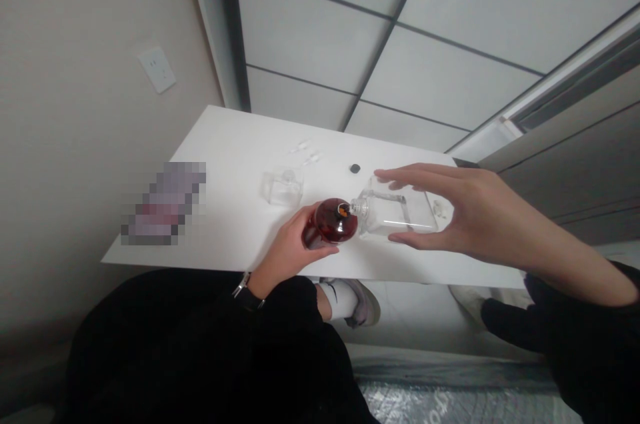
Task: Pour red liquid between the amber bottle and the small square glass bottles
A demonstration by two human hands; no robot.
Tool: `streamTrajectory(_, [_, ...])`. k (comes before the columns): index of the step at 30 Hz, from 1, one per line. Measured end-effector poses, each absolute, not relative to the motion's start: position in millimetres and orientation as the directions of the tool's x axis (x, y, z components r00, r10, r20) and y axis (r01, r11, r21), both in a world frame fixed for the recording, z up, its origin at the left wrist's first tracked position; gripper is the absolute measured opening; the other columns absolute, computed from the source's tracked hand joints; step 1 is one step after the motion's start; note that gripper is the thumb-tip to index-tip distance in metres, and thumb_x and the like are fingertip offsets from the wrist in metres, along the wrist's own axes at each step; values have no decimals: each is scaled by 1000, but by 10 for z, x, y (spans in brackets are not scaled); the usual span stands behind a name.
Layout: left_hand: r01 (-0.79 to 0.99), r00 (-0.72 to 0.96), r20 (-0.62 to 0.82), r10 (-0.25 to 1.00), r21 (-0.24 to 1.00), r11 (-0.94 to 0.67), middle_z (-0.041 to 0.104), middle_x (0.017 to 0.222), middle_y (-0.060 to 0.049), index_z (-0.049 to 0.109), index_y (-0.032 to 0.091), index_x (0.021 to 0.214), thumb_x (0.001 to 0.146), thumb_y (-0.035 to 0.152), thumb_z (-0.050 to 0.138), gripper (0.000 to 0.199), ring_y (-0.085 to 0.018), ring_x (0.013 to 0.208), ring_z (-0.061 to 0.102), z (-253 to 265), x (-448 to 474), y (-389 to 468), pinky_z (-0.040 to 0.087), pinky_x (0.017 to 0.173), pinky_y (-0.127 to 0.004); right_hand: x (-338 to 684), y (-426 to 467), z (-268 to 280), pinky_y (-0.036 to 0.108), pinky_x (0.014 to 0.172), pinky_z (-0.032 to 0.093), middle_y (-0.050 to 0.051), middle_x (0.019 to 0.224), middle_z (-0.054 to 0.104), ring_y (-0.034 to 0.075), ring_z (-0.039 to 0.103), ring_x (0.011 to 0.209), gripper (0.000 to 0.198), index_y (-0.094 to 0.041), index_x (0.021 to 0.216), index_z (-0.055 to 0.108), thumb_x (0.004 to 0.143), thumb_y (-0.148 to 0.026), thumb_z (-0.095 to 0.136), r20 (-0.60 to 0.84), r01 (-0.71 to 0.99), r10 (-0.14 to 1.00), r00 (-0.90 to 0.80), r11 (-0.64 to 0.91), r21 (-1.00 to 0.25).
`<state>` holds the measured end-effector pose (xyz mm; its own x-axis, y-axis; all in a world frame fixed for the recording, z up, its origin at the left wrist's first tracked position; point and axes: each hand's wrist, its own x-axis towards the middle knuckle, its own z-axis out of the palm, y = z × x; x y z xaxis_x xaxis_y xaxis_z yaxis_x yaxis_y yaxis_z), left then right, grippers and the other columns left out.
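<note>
My left hand is wrapped round an amber bottle with an uncovered mouth, near the table's front edge. My right hand grips a clear square bottle by its sides, thumb below and fingers above. The clear bottle lies tilted on its side, its threaded neck pointing left at the amber bottle's mouth. Clear liquid shows inside it. Whether the two mouths touch, I cannot tell. A small black cap lies on the table behind the bottles.
On the white table stands another clear square bottle, left of the amber one. Small clear-and-white pieces lie behind it. A blurred-out item is at the left end. A wall socket and a panelled partition border the table.
</note>
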<state>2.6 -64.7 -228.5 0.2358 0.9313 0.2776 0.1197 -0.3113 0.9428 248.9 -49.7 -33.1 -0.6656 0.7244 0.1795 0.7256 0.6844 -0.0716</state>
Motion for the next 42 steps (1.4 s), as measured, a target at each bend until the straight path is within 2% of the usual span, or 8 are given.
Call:
streamTrajectory(12, [120, 238, 274, 932, 944, -308, 72, 137, -10, 60, 25, 141, 77, 33, 94, 73, -31, 125, 70, -2302, 22, -656, 56, 111, -54, 2481, -502, -313, 40, 91, 65, 11, 132, 78, 31, 78, 115, 57, -21, 145, 69, 92, -42, 73, 164, 728, 721, -673, 685, -26])
streamTrajectory(33, [128, 229, 236, 944, 954, -270, 72, 135, -10, 60, 24, 140, 76, 33, 94, 73, -30, 122, 70, -2335, 26, -664, 57, 108, -51, 2460, -504, -268, 42, 85, 63, 8, 121, 82, 33, 81, 103, 60, -26, 139, 67, 84, -46, 79, 132, 759, 761, -635, 646, -77])
streamTrajectory(42, [129, 242, 234, 942, 954, -270, 71, 136, -10, 60, 25, 141, 77, 33, 93, 72, -31, 124, 70, -2295, 18, -663, 56, 110, -53, 2430, -522, -242, 45, 92, 64, 6, 126, 80, 34, 80, 107, 53, -30, 138, 67, 88, -42, 75, 115, 763, 762, -637, 645, -51])
